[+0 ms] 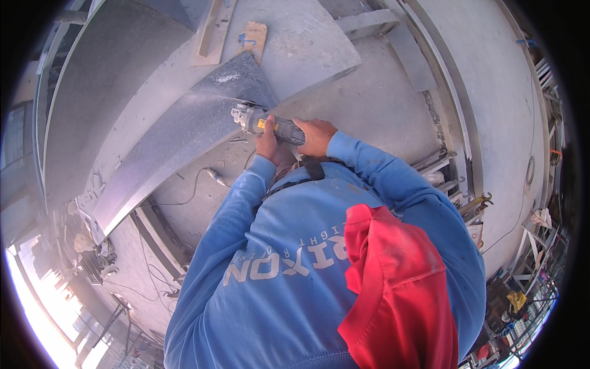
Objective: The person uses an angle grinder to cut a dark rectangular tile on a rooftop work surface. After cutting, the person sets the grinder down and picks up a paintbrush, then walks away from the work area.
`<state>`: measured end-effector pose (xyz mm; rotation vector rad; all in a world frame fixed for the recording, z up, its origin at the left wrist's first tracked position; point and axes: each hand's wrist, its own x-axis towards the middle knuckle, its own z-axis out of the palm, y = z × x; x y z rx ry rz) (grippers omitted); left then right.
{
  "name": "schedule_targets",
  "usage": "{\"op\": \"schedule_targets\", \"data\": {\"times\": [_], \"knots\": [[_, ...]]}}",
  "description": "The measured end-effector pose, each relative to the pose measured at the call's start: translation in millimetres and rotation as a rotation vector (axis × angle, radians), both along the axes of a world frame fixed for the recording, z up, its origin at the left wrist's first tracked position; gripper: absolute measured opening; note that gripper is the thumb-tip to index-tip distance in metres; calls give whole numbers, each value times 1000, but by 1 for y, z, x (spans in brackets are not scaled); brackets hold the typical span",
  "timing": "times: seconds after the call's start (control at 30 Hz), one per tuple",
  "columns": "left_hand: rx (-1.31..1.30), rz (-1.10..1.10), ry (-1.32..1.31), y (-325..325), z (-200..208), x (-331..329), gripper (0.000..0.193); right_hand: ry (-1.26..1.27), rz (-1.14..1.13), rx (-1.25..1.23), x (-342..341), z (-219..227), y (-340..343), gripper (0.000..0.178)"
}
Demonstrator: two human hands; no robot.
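Both my hands hold an angle grinder with a silver head and a dark body with a yellow label. My left hand is wrapped round its middle, close behind the head. Farther back, my right hand grips the rear end of the body. The grinder's head lies at the right edge of a long dark grey stone slab, where a thin line runs across the slab. Left of that line the slab stretches away; beyond it is a triangular end with a pale dusty patch. The disc is mostly hidden under the head.
A larger pale slab lies beyond, with a torn cardboard piece and a wooden strip on it. A cable with a connector lies on the floor below the slab. Clamps stand at right. Red cloth hangs over my blue sweatshirt.
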<state>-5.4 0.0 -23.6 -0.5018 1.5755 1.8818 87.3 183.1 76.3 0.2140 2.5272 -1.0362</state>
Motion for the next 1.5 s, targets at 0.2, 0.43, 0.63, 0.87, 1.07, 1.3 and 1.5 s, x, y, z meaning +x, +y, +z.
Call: {"op": "schedule_targets", "data": {"times": [0.2, 0.43, 0.63, 0.87, 1.07, 1.3, 1.5], "knots": [[2, -26, -32, 9, 21, 8, 52, 8, -17, -37, 10, 8, 8, 83], [131, 13, -100, 19, 56, 23, 48, -2, -17, -13, 16, 14, 11, 83], [-34, -34, -30, 10, 33, 14, 53, 4, -17, -7, 11, 5, 7, 81], [-76, -47, 49, -1, -5, 1, 58, -32, -16, -29, 2, 3, 3, 83], [51, 6, 28, 1, -2, 5, 54, 12, -40, -24, 5, 2, 2, 80], [132, -67, -129, 4, 14, 14, 41, 33, -20, -57, 17, 7, 12, 83], [229, -37, -197, 11, 30, 21, 40, -5, -16, -22, 19, 14, 14, 84]]}}
